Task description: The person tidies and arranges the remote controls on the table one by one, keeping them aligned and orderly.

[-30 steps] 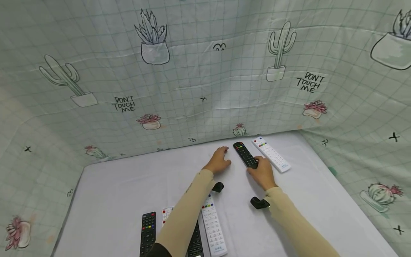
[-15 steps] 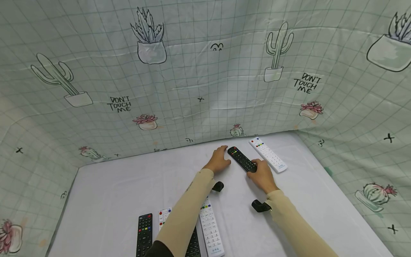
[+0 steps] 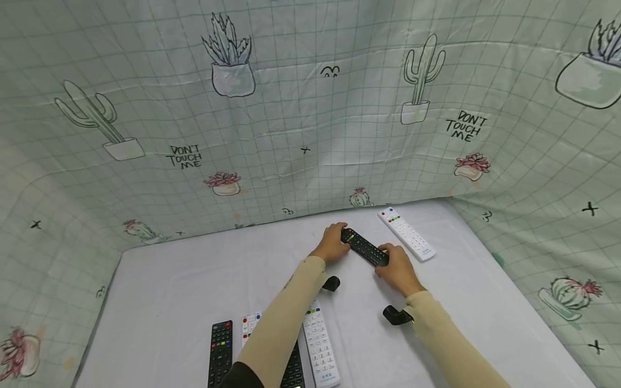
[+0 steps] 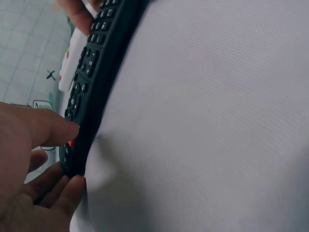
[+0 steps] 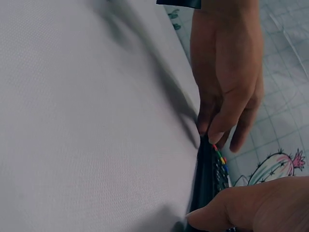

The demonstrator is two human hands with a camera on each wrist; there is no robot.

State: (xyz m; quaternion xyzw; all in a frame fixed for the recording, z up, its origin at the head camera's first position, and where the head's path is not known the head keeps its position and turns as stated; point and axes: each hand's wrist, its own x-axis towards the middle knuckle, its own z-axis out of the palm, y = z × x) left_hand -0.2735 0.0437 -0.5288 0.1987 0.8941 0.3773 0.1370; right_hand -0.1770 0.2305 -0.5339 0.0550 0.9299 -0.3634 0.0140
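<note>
A black remote control with small coloured buttons is held between both hands, slanting over the white table. My right hand grips its lower end, thumb along the near side. At the upper end, my left hand pinches the remote. In the left wrist view, the left thumb lies over the face by a red button, with fingertips at the end of the remote. The right wrist view has the right thumb against the remote's edge; the other right fingers are mostly hidden there.
A white remote lies at the back right. Nearer, a row holds a black remote, a white remote and a black remote partly behind the left sleeve, and another white remote. Patterned cloth surrounds the table.
The black remote has turned, its upper end swinging left and toward me into the left hand, away from the back white remote. My right hand has kept its grip and shifted slightly nearer.
</note>
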